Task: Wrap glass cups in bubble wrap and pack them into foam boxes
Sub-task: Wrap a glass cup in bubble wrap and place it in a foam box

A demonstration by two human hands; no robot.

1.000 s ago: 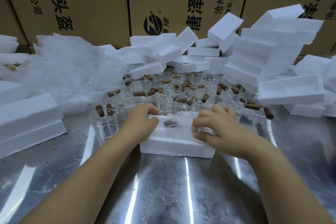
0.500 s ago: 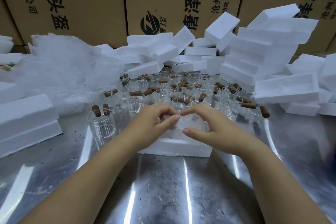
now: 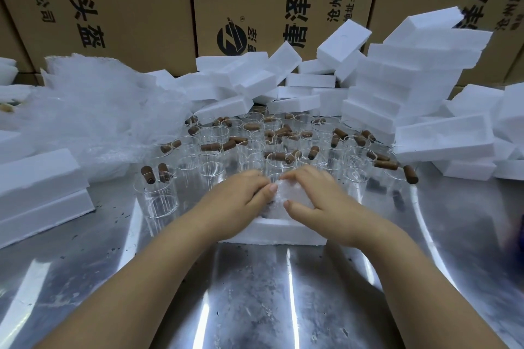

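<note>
**Item in hand.** The wrapped cup (image 3: 287, 193) lies in the open foam box (image 3: 272, 235), directly under both hands. The left hand (image 3: 241, 201) and right hand (image 3: 314, 198) are bent over it, fingers curled across its far side and thumbs on the near side, so both grip it.

**Change noted.** A second ago the hands sat at opposite ends of the box, with the bundle exposed between them. They have since closed inward and now almost touch over its middle. Judgement: the wrap is being tucked and the bundle seated in the cavity. This cup is nearly packed, and the box has no lid on it yet.

**Count.**
- Wrapped cup: one.
- Foam box in use: one.
- Unwrapped glass cups (image 3: 215, 136) just beyond the hands: roughly three dozen. They overlap too much for an exact tally.
- Brown stoppers (image 3: 209, 146) lying in and across them: about two dozen.
- Bubble wrap (image 3: 99, 110): one heap, beyond and outward of the left hand.
- Foam pile (image 3: 411, 88) beyond the right hand: well over twenty pieces.
- Cartons (image 3: 127, 8) behind: three.

All of it rests on a metal worktop (image 3: 255, 306).
</note>
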